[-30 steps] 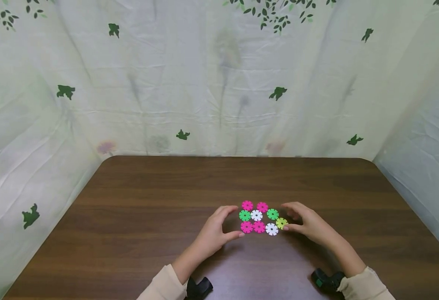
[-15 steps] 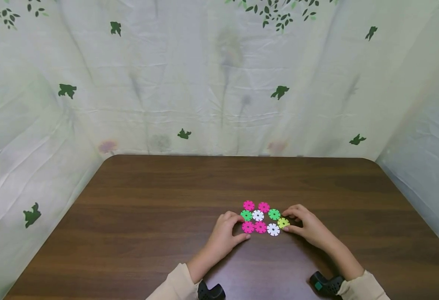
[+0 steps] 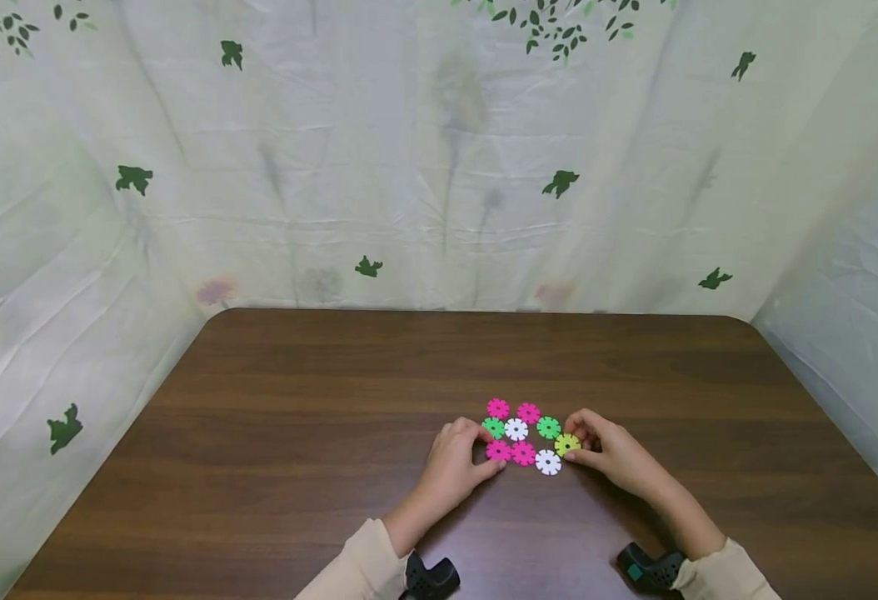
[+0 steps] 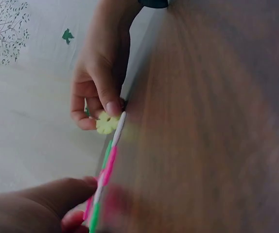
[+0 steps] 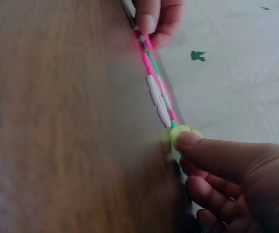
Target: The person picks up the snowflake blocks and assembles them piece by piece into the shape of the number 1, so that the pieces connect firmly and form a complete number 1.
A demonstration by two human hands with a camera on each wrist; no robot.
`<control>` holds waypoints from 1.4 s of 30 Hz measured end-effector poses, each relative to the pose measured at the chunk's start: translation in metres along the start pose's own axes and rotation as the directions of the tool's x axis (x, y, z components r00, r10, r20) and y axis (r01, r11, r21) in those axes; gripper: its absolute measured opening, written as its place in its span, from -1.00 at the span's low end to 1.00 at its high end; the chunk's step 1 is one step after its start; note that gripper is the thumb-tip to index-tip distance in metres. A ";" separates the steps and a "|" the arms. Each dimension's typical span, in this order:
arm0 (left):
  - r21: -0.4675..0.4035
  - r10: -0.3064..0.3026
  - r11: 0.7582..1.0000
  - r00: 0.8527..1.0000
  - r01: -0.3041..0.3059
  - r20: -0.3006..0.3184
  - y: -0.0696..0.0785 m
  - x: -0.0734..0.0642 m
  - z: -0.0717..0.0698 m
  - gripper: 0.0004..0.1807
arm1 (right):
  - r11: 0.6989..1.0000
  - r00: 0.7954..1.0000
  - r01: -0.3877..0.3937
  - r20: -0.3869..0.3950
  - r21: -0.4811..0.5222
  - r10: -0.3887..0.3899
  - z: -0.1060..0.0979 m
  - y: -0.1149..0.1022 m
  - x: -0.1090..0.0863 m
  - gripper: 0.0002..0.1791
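Note:
Several flat, notched plastic discs are joined edge to edge in the head view. Along the front lie a white disc (image 3: pixel 548 462) and two pink discs (image 3: pixel 523 453); behind them are a green disc (image 3: pixel 494 428) and a second white disc (image 3: pixel 516 430). My left hand (image 3: pixel 454 462) pinches the left end between thumb and fingers, at the front left pink disc (image 3: pixel 498 450). My right hand (image 3: pixel 615 450) pinches the yellow disc (image 3: pixel 567 445) at the right end. In the right wrist view the thumb presses over the yellow disc (image 5: pixel 181 133), which is tilted against the others.
A brown wooden table (image 3: pixel 319 400) spreads around the discs. Beyond it hangs a pale curtain (image 3: pixel 394 167) with green bird prints. Black devices (image 3: pixel 433 577) are worn on both wrists, by the sleeves.
My left hand has moved right, its thumb and fingers closing on the left pink disc. My right hand stays at the yellow disc. The front white disc has shifted slightly towards me.

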State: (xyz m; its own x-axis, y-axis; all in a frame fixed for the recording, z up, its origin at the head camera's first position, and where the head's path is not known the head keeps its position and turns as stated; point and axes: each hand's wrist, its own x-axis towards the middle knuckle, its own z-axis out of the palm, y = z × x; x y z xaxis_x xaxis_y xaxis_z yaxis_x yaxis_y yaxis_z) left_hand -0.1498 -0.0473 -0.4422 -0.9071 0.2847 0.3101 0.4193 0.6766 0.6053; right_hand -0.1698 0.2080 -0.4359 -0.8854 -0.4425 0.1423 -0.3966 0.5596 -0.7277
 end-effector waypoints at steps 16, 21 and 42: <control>-0.196 0.082 0.975 0.988 -0.106 -0.129 0.014 0.007 -0.044 -0.71 | 0.972 0.988 0.145 -0.081 0.184 -0.132 -0.003 -0.059 0.023 -0.82; -0.207 0.113 0.968 0.984 -0.141 -0.141 0.016 0.006 -0.048 -0.69 | 0.968 0.978 0.196 -0.102 0.155 -0.182 0.004 -0.070 0.028 -0.84; -0.210 0.195 0.950 0.964 -0.232 -0.183 0.024 0.002 -0.050 -0.68 | 0.961 0.961 0.253 -0.139 0.107 -0.238 0.001 -0.119 0.019 -0.81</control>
State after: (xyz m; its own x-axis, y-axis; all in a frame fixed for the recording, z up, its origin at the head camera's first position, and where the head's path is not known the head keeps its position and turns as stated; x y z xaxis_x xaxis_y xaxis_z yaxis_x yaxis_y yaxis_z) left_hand -0.1398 -0.0645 -0.3903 -0.7857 0.2822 0.5505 0.6163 0.4344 0.6569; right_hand -0.1395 0.1319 -0.3473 -0.7907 -0.4606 0.4032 -0.5795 0.3509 -0.7356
